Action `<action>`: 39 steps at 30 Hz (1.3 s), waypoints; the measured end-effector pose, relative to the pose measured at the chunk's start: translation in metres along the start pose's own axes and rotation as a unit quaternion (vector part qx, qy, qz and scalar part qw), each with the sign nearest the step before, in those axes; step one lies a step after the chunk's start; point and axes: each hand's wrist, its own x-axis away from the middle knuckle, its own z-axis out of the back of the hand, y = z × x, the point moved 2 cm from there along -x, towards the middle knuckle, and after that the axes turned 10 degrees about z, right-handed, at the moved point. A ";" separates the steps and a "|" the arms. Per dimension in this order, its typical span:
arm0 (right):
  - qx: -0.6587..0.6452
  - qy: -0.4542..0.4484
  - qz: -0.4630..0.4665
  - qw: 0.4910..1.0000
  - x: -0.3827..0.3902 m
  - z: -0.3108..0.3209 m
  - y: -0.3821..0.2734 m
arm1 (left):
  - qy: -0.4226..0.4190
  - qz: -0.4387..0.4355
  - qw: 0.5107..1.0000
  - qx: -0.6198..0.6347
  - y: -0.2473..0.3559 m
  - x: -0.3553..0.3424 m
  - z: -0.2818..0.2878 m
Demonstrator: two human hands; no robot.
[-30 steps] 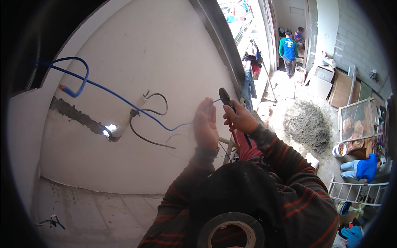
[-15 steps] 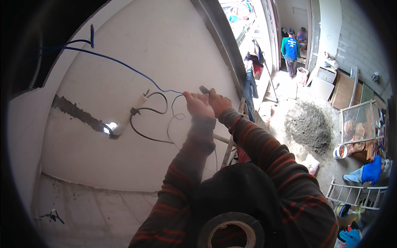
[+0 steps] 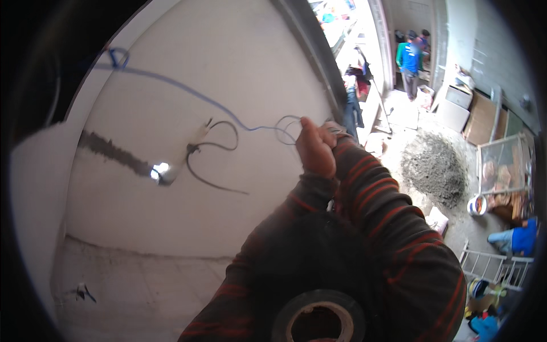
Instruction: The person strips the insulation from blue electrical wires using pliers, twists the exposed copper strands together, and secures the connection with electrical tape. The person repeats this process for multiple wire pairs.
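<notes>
White plaster wall [image 3: 216,74] fills most of the view, with a dark chase [image 3: 111,153] cut across it that ends at a small bright hole [image 3: 160,170]. Black wires [image 3: 213,165] come out near that hole and loop loosely over the plaster. A thin blue wire [image 3: 188,91] runs from the upper left of the wall down to the person's hands, where it curls into small loops [image 3: 286,130] just beside the fingers.

The left hand [image 3: 314,149] is raised in front of the wall, its grip closed with the blue wire's loops at the fingertips. The right hand [image 3: 336,130] sits just behind it, touching it and mostly hidden; its fingers seem bunched at the same wire, but whether its grip is clamped on it cannot be told. Both forearms wear dark sleeves [image 3: 370,199] with red stripes.

At the lower edge, a roll of black tape [image 3: 318,318] sits close to the camera against the person's chest.

To the right, the floor carries a grey heap of sand or mortar [image 3: 434,168], a white bucket [image 3: 477,204] and a light ladder [image 3: 493,268]. Far back in a doorway stands another person in a green top [image 3: 408,57].
</notes>
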 end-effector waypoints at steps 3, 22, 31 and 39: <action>-0.052 0.089 -0.070 0.992 0.016 0.034 0.055 | -0.004 0.010 0.990 0.139 0.020 -0.024 0.030; -0.384 0.071 0.216 0.895 0.186 0.055 -0.122 | -0.069 0.226 0.969 0.067 0.033 0.066 0.128; -0.392 -0.091 0.284 0.871 0.226 0.041 -0.173 | -0.007 -0.185 0.826 -0.533 0.093 0.135 0.127; -0.488 -0.067 0.104 0.864 0.240 0.047 -0.156 | -0.005 -0.159 0.861 -0.484 0.162 0.159 0.149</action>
